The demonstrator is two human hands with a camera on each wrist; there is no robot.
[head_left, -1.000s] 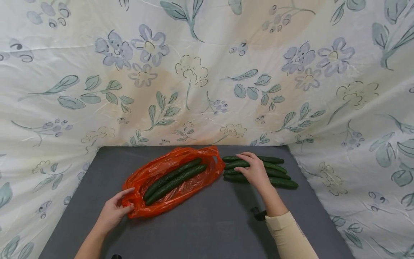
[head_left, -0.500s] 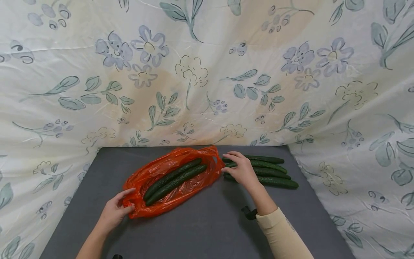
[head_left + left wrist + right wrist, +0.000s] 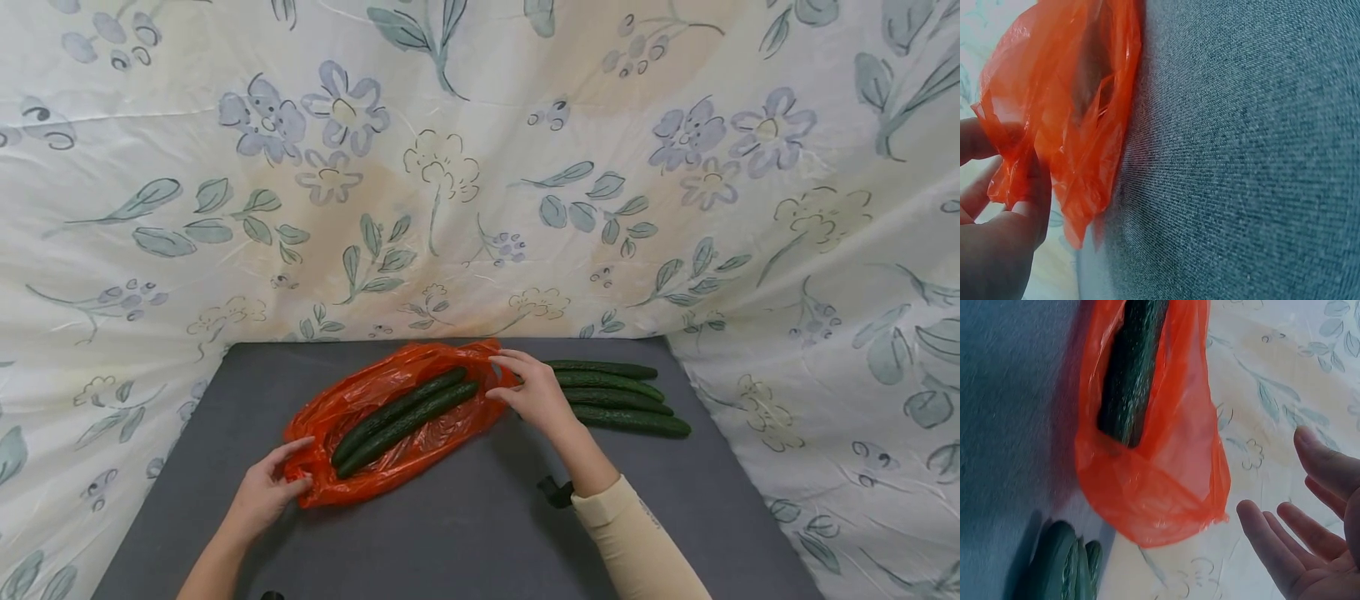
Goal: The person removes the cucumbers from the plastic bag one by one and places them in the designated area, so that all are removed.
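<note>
An orange-red plastic bag (image 3: pixel 356 492) lies on the dark table with its mouth facing up. Two long dark-green cucumbers (image 3: pixel 408 427) rest side by side inside it. My left hand (image 3: pixel 258 496) pinches the bag's left end; the left wrist view shows crumpled plastic between thumb and fingers. Over the bag's right end is my right hand (image 3: pixel 536 400), fingers spread. In the right wrist view this right hand (image 3: pixel 1310 540) appears apart from the bag (image 3: pixel 1166 487) and holds nothing. One cucumber's end (image 3: pixel 1132 381) shows in the bag there.
Several more cucumbers (image 3: pixel 626 419) lie in a row at the table's right, their left ends partly hidden by my right hand. A floral curtain (image 3: pixel 480 208) hangs behind and along both sides of the grey table (image 3: pixel 450 542).
My right hand has moved left, from above the row of cucumbers to the bag's right end. The left hand, bag and cucumbers stay in place.
</note>
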